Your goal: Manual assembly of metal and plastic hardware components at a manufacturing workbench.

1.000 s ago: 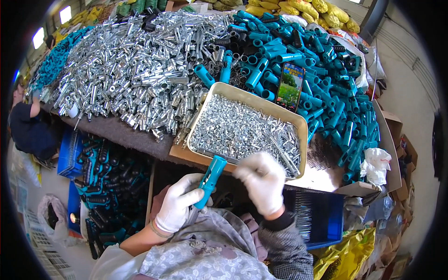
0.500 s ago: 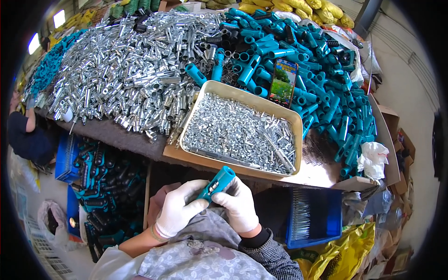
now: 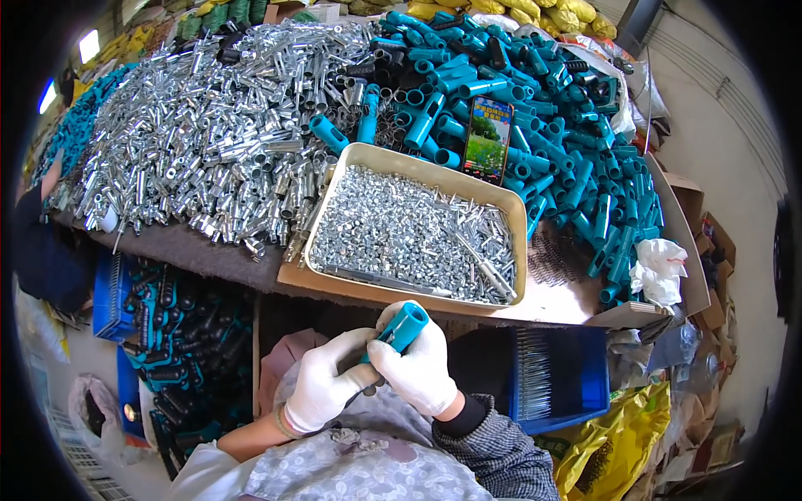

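A teal plastic tube (image 3: 407, 326), with a round open end and a slot in its side, is held tilted before my body. Wrapped round it is my right hand (image 3: 418, 371), in a white glove, its thumb across the tube's side. My left hand (image 3: 330, 380), also gloved, is closed at the tube's lower end; its fingertips look dark, and what lies between them is hard to make out. Just beyond my hands stands a cream tray (image 3: 334, 280) full of small silver metal pieces, with a pair of long tweezers-like tools lying on them.
Silver metal tubes (image 3: 209, 134) are heaped at the left, teal tubes (image 3: 585, 167) at the right. A phone (image 3: 488, 140) leans on the teal heap. Below the table are a blue bin (image 3: 585, 376) holding springs and black-and-teal parts (image 3: 184, 334). Another person (image 3: 50, 242) works at far left.
The tube has turned more upright, and its slot with the silver pieces faces away more. My right hand has wrapped further round it; my left hand has slid to its lower end.
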`<state>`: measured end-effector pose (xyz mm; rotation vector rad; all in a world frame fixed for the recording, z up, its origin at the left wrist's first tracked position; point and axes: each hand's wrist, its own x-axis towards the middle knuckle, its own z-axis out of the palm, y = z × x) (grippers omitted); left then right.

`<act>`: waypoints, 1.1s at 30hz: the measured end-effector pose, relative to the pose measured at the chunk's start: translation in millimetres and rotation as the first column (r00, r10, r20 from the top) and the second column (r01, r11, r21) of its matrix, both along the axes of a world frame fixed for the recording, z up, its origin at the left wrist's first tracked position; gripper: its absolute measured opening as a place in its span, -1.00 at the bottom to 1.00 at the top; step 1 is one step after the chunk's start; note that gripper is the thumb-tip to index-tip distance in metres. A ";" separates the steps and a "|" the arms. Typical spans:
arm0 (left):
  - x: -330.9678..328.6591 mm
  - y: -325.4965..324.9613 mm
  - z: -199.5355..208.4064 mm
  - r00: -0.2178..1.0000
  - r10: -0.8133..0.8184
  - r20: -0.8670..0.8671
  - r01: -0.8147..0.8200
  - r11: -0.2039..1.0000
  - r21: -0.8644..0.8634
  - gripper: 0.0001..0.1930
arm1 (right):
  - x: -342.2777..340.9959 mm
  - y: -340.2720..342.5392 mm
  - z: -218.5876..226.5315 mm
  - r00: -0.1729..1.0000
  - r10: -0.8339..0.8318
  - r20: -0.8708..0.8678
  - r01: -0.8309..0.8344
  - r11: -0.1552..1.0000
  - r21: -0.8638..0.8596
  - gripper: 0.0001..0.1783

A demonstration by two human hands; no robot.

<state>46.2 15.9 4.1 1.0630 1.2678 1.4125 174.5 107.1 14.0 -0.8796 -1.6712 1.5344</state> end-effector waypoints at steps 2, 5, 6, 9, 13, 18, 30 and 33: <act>-0.7 -0.9 -1.1 0.996 0.009 -0.088 -0.009 1.000 0.007 -0.58 | -2.8 -3.3 -8.1 0.997 -0.057 -0.054 0.059 0.998 0.035 -0.72; -1.6 -1.6 -7.8 0.988 0.003 -0.154 -0.007 1.000 -0.025 -0.60 | -5.6 -12.1 -19.4 0.989 -0.120 -0.088 0.118 0.993 -0.031 -0.74; -1.3 1.3 -10.6 0.992 -0.015 -0.129 0.007 0.998 -0.059 -0.61 | -6.6 -12.5 -27.5 0.980 -0.173 -0.093 0.170 0.985 -0.040 -0.73; -1.5 0.3 -11.1 0.961 -0.025 -0.276 0.012 0.999 -0.048 -0.62 | -6.6 -16.5 -35.5 0.975 -0.219 -0.027 0.218 0.975 -0.054 -0.70; -10.5 0.7 -12.7 0.967 -0.114 0.229 0.159 0.969 -0.188 -0.56 | 4.3 -1.1 -15.3 0.978 -0.030 0.206 0.012 0.996 0.087 -0.56; -17.6 -7.1 -20.9 0.741 -0.169 0.650 0.308 0.945 -0.106 -0.39 | 31.6 30.2 25.6 0.894 0.295 0.337 -0.368 0.912 0.179 -0.64; -49.9 -32.4 -27.6 0.662 -0.029 0.749 0.194 0.972 -0.134 -0.42 | 1.4 125.0 72.1 0.910 -0.117 0.398 -0.165 0.778 0.606 -0.88; -58.5 -37.0 -30.8 0.642 -0.034 0.766 0.208 0.969 -0.131 -0.47 | -37.3 122.1 76.7 0.882 0.006 0.472 -0.336 0.710 0.619 -0.87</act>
